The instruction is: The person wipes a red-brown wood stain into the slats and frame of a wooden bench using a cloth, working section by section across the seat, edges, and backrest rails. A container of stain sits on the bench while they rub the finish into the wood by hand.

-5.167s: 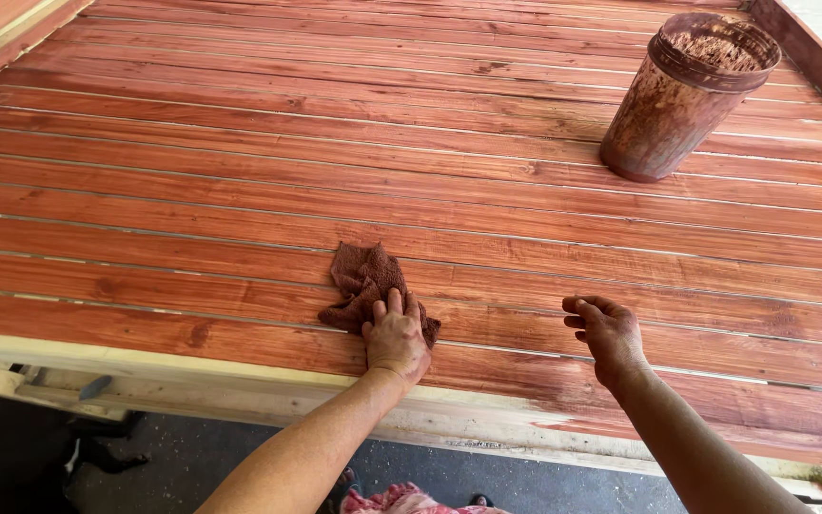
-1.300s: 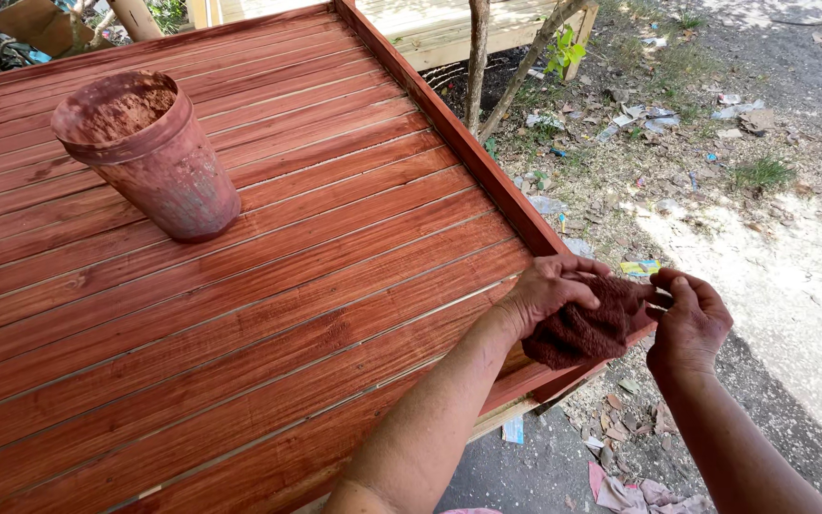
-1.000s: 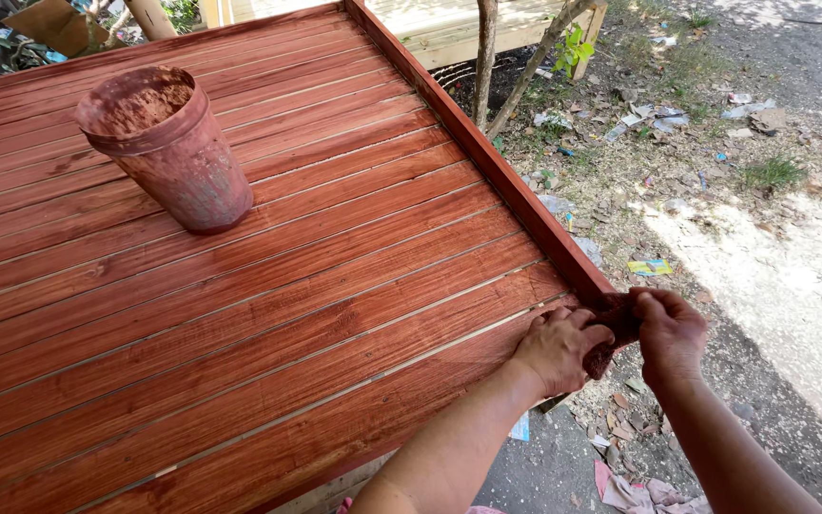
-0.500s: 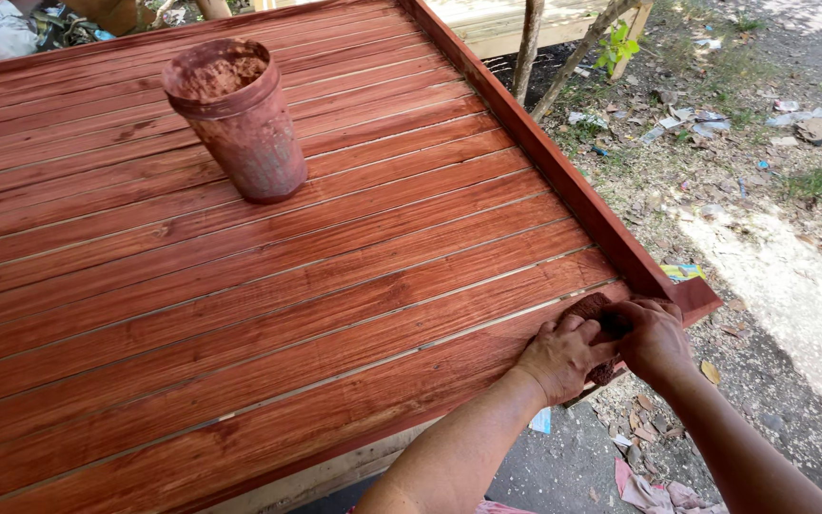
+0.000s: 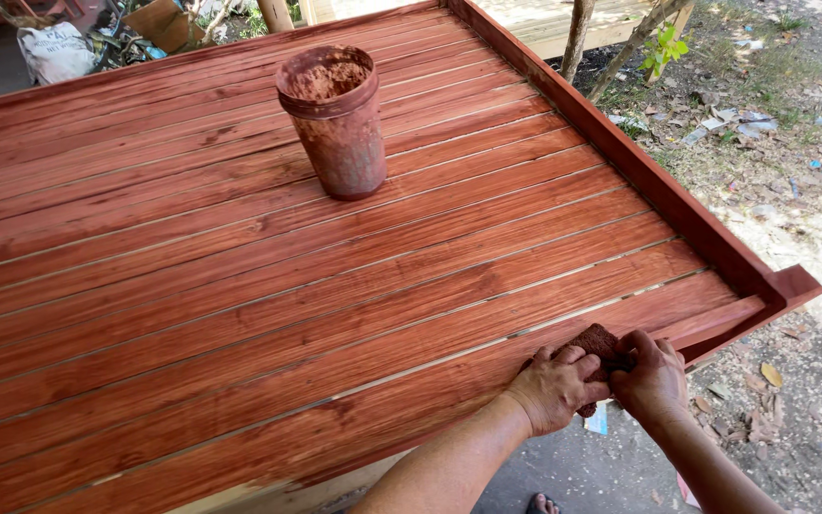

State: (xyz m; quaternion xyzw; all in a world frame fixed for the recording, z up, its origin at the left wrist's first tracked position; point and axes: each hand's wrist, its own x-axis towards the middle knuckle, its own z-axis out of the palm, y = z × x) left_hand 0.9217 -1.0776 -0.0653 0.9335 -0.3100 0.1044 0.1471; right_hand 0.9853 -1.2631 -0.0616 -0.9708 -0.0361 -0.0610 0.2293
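Both hands meet at the near edge of a red-stained slatted wooden panel [image 5: 240,286], the left hand [image 5: 552,388] and right hand [image 5: 654,378] clamped together on a stain-soaked brown rag [image 5: 600,342]. Farther back, a stain-smeared cup [image 5: 333,122] stands upright on the boards, with leaf-strewn ground [image 5: 792,143] beyond.

Reddish-brown rag [image 5: 599,341] bunched at the slatted panel's [image 5: 335,314] edge
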